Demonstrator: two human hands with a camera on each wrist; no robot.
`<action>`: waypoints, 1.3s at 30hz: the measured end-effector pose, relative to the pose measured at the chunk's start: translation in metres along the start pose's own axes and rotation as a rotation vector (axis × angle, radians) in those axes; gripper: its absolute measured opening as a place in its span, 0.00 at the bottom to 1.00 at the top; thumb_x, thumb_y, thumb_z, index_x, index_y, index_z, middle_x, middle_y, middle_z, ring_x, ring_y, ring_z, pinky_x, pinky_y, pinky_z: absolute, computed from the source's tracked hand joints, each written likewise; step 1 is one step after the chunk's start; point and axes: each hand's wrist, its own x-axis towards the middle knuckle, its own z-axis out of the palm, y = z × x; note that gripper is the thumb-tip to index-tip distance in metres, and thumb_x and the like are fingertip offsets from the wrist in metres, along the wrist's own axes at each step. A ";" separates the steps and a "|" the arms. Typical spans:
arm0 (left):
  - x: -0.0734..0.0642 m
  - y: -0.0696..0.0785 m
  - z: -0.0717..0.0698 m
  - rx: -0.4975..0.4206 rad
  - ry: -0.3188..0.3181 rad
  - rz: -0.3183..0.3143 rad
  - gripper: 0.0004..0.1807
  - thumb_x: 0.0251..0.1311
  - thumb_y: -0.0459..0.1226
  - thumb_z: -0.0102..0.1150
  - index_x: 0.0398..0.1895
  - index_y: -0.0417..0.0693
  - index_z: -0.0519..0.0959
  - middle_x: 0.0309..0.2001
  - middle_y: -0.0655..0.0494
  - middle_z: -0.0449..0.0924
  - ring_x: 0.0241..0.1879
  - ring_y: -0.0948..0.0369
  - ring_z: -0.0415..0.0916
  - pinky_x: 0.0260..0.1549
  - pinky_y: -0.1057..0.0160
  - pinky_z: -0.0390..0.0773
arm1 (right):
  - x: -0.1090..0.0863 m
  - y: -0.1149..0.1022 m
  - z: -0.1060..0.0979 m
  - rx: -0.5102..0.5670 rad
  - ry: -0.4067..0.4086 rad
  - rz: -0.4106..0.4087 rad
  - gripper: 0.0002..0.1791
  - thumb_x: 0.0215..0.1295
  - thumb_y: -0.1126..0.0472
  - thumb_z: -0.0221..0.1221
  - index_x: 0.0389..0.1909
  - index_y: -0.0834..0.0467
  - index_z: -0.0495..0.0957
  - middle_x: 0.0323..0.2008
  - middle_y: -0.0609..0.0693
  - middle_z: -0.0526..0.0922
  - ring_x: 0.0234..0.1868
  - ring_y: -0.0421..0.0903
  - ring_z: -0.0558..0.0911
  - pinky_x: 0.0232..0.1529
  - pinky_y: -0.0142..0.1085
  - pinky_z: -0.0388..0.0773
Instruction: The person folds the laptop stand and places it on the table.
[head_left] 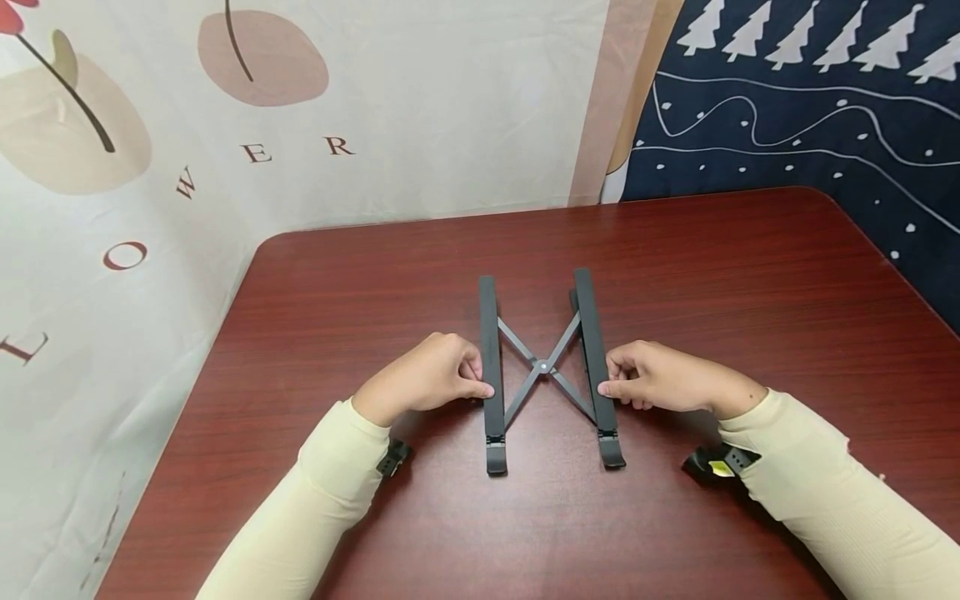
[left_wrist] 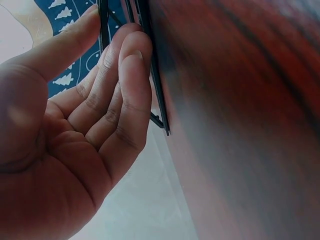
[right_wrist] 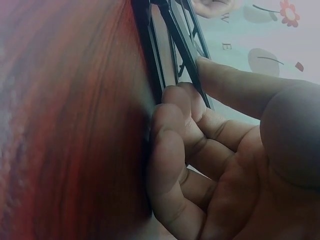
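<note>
A black folding laptop stand (head_left: 543, 367) rests on the table, its two side bars spread apart and joined by grey crossed struts. My left hand (head_left: 435, 371) pinches the left bar (head_left: 491, 350), thumb on top and curled fingers at the outer side. On the opposite side, my right hand (head_left: 667, 379) pinches the right bar (head_left: 592, 350) in the same way. The left wrist view has the thumb (left_wrist: 75, 42) on the upper bar and fingers by the lower one. In the right wrist view the fingertips (right_wrist: 167, 120) sit low beside the lower bar, close over the tabletop.
The reddish-brown wooden table (head_left: 360, 283) has rounded far corners. A pale printed cloth (head_left: 450, 108) hangs behind and to the left, and a dark blue cloth with white trees (head_left: 787, 117) at the right. Dark straps show under both sleeves.
</note>
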 end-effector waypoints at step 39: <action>0.002 0.000 0.002 -0.002 0.008 0.008 0.13 0.54 0.43 0.75 0.22 0.51 0.80 0.21 0.68 0.83 0.26 0.72 0.78 0.33 0.68 0.76 | 0.002 0.001 0.003 -0.023 0.013 -0.013 0.16 0.70 0.58 0.61 0.23 0.58 0.71 0.20 0.44 0.73 0.19 0.37 0.71 0.20 0.31 0.70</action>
